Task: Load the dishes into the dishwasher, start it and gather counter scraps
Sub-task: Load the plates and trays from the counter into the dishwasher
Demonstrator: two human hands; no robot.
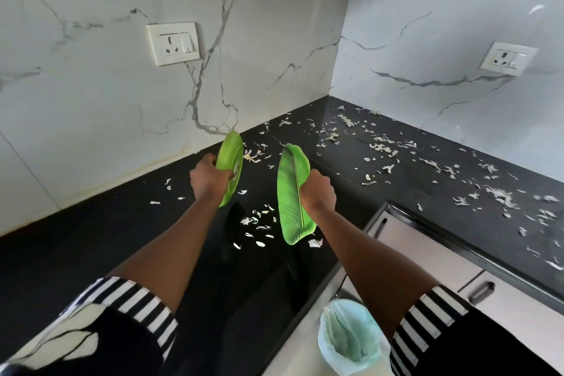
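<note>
My left hand (209, 178) grips a round green plate (231, 159), held on edge above the black counter (91, 238). My right hand (317, 191) grips a leaf-shaped green plate (291, 192), also on edge, its lower tip close to the counter. Between and below the two plates lies a small patch of pale scraps (256, 223). Many more pale scraps (381, 146) are strewn over the counter toward the right corner and along the right wall.
A bin lined with a pale green bag (348, 339) stands on the floor below the counter edge at lower right. Drawer fronts with a dark handle (482, 291) sit under the right counter. Two wall sockets (172, 43) (508, 58) are on the marble backsplash.
</note>
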